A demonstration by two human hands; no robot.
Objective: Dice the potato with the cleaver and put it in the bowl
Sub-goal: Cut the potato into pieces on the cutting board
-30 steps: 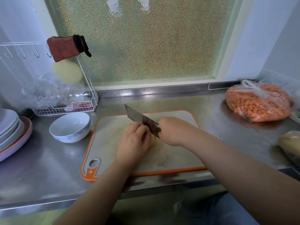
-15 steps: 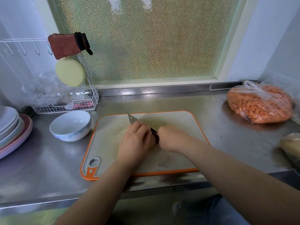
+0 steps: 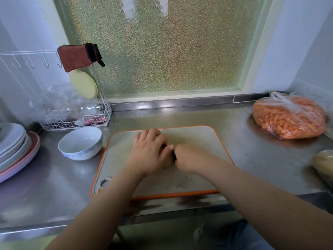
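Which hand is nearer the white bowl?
Left. The left hand lies on the cutting board just right of the bowl; the right hand sits farther right, beyond the left.

Plate stack [image 3: 12, 141], carrot bag [image 3: 288, 120]

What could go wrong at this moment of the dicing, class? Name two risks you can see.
The left hand lies over the cleaver's blade, right against the right hand that grips the handle, so the fingers could get nicked. The bowl stands off the cutting board, so diced pieces could drop onto the steel counter on the way.
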